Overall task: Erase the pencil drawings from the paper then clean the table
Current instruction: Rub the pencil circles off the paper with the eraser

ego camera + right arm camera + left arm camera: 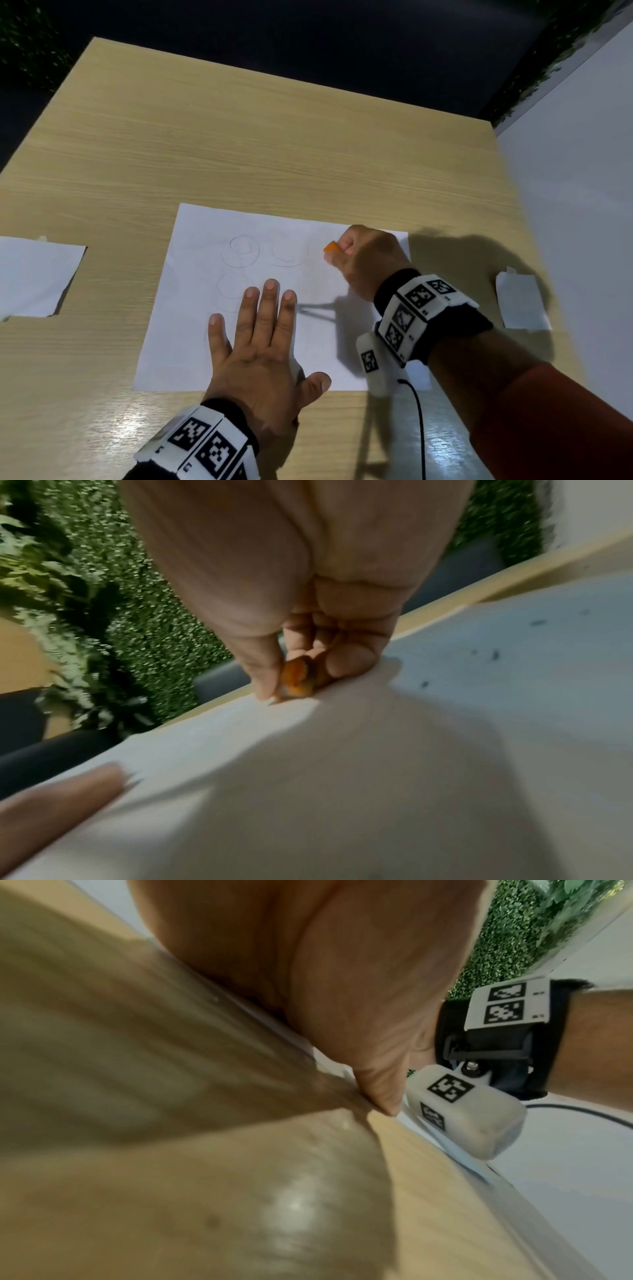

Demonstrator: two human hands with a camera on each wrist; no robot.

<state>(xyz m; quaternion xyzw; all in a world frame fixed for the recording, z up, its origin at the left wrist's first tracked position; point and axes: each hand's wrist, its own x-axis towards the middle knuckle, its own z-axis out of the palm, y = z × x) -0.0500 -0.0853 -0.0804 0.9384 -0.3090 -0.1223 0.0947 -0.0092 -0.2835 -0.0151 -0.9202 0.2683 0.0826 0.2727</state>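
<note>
Two hands of mine were at work on the table [239,144], a pale wood-grain top that filled most of the head view, with a white wall [575,205] along its right side. On the near middle of the table lay the paper [191,329], a white sheet flat on the wood. Faint pencil drawings [244,251], loops and rings, showed on its far left part; the right part looked mostly bare.

My left hand [255,346] lay flat on the near left of the paper, palm down, fingers straight and spread, thumb out to the right near the sheet's near edge; it held nothing and only pressed the sheet. My right hand [364,262] was curled at the far right of the paper, its thumb and fingers pinching the eraser [331,247], a small orange piece. In the right wrist view the eraser [297,679] touched the paper [342,791], and a few dark crumbs [495,654] lay scattered on the sheet to the right.

Another white sheet [34,274] sat at the table's left edge, well apart from the paper. A small folded white piece [520,301] lay near the wall on the right. Both wrists wore bands with black-and-white markers.
</note>
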